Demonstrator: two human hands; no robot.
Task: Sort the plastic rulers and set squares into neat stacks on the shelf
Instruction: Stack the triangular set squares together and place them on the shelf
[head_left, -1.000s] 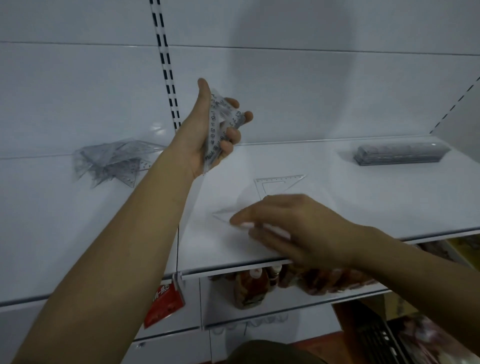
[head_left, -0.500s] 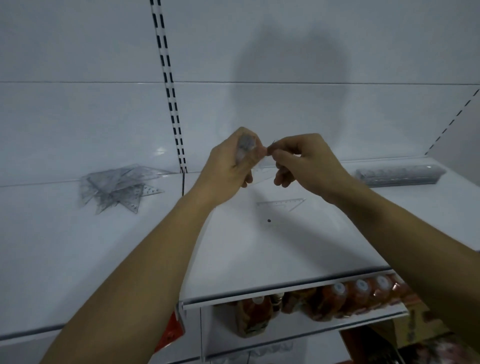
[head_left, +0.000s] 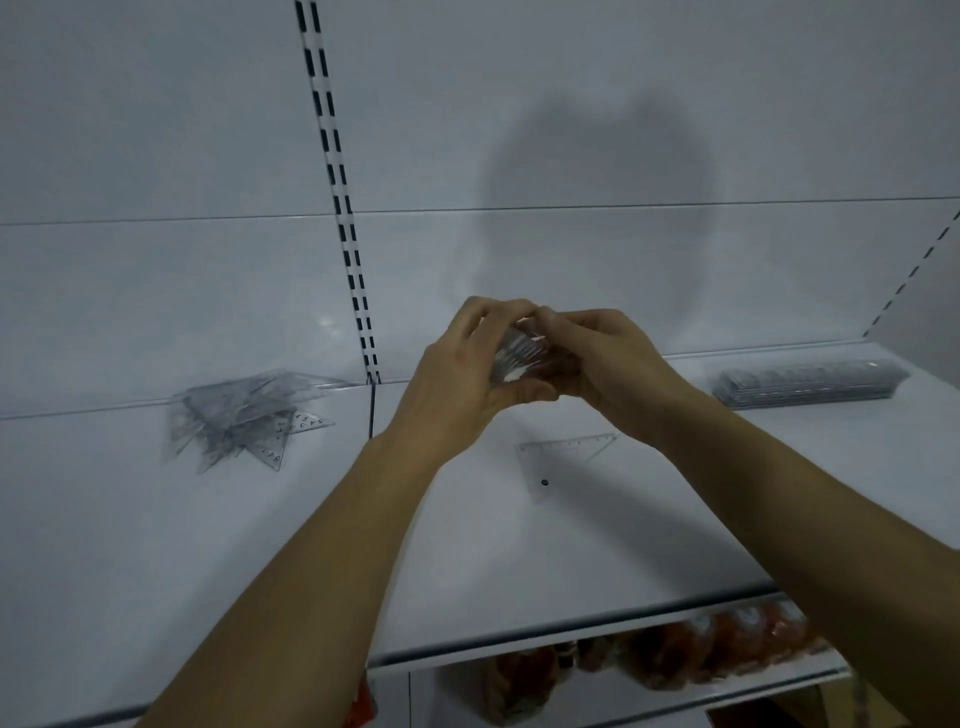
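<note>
We have both hands raised above the shelf (head_left: 519, 561), meeting around a small bundle of clear set squares (head_left: 514, 358). Our left hand (head_left: 467, 384) curls round the bundle with the thumb underneath and the fingers over the top; our right hand (head_left: 602, 364) closes on it from the other side, fingertips pinching at its upper edge. How many pieces are in the bundle we cannot tell — the plastic is blurred and mostly hidden by our fingers.

One loose set square (head_left: 561, 457) lies flat on the shelf just below our hands. A jumbled heap of set squares (head_left: 244, 415) sits well to the left, beyond the slotted upright (head_left: 343, 208), and a tidy stack of rulers (head_left: 810, 382) rests at the far right against the back panel.

We judge these pieces to be light, thin and stiff, with slick faces that slide over one another easily, so the bundle is best squeezed across its flat faces while the edges are tapped level. The corners look sharp and could likely snap if bent. The lone piece lying flat will probably be hard to pinch — sliding it to the shelf's front edge, or lifting one corner with a fingernail, seems the surer hold.
</note>
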